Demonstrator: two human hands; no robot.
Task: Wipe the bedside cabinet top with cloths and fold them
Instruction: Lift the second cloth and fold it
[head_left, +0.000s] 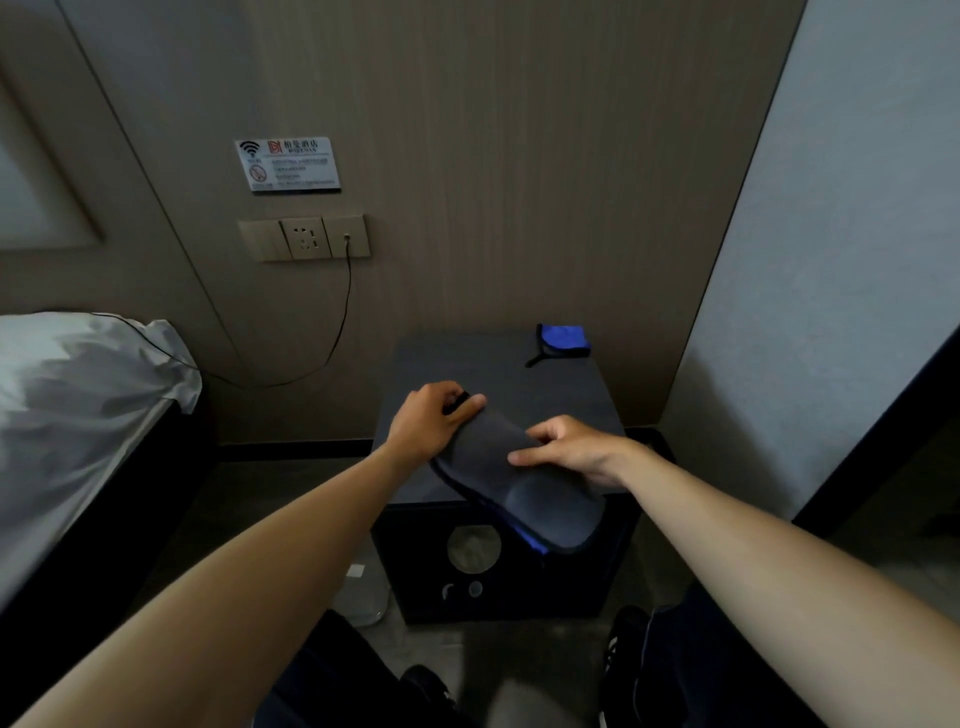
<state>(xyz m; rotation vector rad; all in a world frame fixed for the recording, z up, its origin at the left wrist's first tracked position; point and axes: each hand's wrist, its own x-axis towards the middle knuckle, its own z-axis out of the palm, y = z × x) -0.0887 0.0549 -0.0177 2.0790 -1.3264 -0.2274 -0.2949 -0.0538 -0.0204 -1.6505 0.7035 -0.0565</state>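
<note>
Left hand: fingers closed, pinching the grey cloth's far end.
Right hand: fingers closed on the cloth's middle.
Grey cloth: hangs over the cabinet's front edge.
Blue cloth: folded, back right corner.

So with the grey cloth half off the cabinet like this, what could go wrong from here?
1. Much of the grey cloth overhangs the front edge of the bedside cabinet; if the left hand or right hand lets go, it may slide to the floor.
2. A wide fold toward the back could nudge the folded blue cloth near the rear edge.
</note>
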